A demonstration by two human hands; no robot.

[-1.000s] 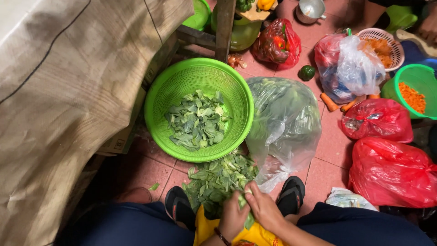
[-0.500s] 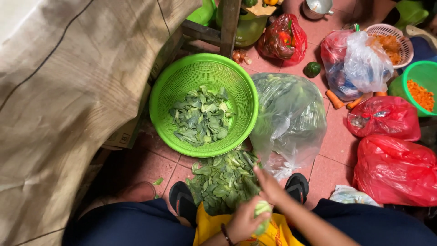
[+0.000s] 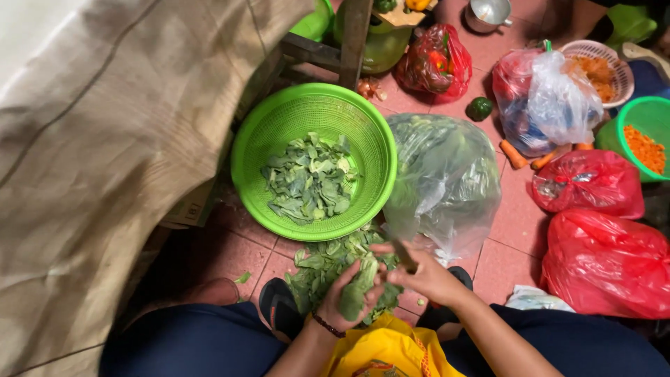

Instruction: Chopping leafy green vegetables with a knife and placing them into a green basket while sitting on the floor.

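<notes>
Now the left hand (image 3: pixel 347 301) curls its fingers around a leafy green bunch (image 3: pixel 359 287) at six o'clock; the right hand (image 3: pixel 424 274) pinches a dark blade-like thing, apparently trimming leaves below the green basket (image 3: pixel 255 126).

A home kitchen floor serving as a food-prep area: on pink tiles (image 3: pixel 509 216), a green basket (image 3: pixel 313 161) of cut greens at 12 o'clock, red bags (image 3: pixel 593 183) and chopped carrot (image 3: pixel 645 148) at 2 o'clock, a metal pot (image 3: pixel 487 13) beyond.
</notes>
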